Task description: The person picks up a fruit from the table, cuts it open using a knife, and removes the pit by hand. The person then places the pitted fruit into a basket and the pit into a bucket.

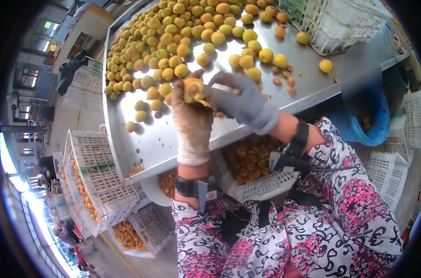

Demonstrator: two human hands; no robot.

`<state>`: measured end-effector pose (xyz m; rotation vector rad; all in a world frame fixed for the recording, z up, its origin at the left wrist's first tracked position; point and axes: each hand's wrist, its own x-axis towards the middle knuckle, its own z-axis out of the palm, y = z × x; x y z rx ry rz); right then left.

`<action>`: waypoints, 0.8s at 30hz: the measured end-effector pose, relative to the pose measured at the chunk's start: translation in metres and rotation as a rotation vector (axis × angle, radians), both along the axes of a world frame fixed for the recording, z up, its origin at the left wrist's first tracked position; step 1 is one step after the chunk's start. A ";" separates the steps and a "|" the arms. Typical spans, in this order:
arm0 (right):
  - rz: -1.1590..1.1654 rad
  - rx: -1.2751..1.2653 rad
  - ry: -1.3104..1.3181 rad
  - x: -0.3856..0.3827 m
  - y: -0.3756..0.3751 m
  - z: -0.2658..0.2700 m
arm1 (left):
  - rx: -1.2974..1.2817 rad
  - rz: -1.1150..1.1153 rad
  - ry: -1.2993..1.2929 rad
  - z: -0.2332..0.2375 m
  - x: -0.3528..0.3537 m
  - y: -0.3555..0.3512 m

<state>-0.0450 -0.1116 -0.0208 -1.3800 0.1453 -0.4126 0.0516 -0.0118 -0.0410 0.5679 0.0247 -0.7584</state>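
Note:
My left hand (191,113), in a pale stained glove, grips a split apricot (192,88) above the front edge of the metal table (145,155). Its cut inside faces up, and a brown pit shows in the flesh. My right hand (245,99), in a grey glove, reaches in from the right. Its thumb and bent fingers close on the fruit's right side; the fingertips are slightly blurred. Beyond both hands, many whole apricots (159,41) are spread across the tabletop. Several loose pits (290,83) lie to the right of my hands.
Below the table edge are a white crate of apricot pieces (251,162) and a white bucket of pits (167,185). Stacked crates (97,171) stand at the left. A white crate (333,25) sits on the table's far right; a blue tub (376,125) stands beyond the right edge.

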 end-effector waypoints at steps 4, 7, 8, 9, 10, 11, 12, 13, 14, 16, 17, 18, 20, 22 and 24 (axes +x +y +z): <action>-0.111 0.460 -0.040 0.012 -0.037 0.018 | 0.149 -0.276 -0.058 0.001 -0.006 0.000; -0.112 0.485 -0.116 0.011 -0.048 0.030 | 0.152 -0.297 0.024 -0.001 -0.013 -0.004; -0.092 0.528 -0.183 0.010 -0.047 0.036 | 0.162 -0.329 0.008 -0.002 -0.016 -0.003; -0.074 0.551 -0.210 0.008 -0.045 0.042 | 0.171 -0.358 -0.007 -0.003 -0.017 -0.003; -0.078 0.548 -0.210 0.005 -0.044 0.046 | 0.168 -0.362 -0.006 -0.004 -0.019 -0.004; -0.059 0.515 -0.226 0.003 -0.043 0.050 | 0.217 -0.383 -0.064 -0.002 -0.022 -0.005; -0.037 0.481 -0.242 0.001 -0.042 0.052 | 0.265 -0.402 -0.121 0.001 -0.026 -0.007; -0.022 0.415 -0.289 -0.001 -0.042 0.054 | 0.376 -0.352 -0.062 0.005 -0.034 -0.011; -0.022 0.413 -0.286 -0.002 -0.040 0.054 | 0.374 -0.353 -0.060 0.009 -0.037 -0.011; -0.092 0.334 -0.291 -0.001 -0.037 0.054 | 0.401 -0.448 -0.087 0.013 -0.040 -0.011; -0.091 0.334 -0.291 -0.001 -0.039 0.051 | 0.400 -0.448 -0.087 0.011 -0.040 -0.011; 0.018 0.275 -0.312 0.001 -0.042 0.045 | 0.416 -0.478 -0.121 0.009 -0.039 -0.010; 0.134 0.215 -0.334 0.005 -0.044 0.037 | 0.433 -0.501 -0.156 0.003 -0.037 -0.009; -0.071 -0.340 -0.470 0.008 -0.044 0.034 | 0.334 -0.470 -0.172 -0.001 -0.039 -0.010; 0.088 -0.064 -0.336 0.001 -0.049 0.030 | 0.345 -0.496 -0.172 0.001 -0.039 -0.010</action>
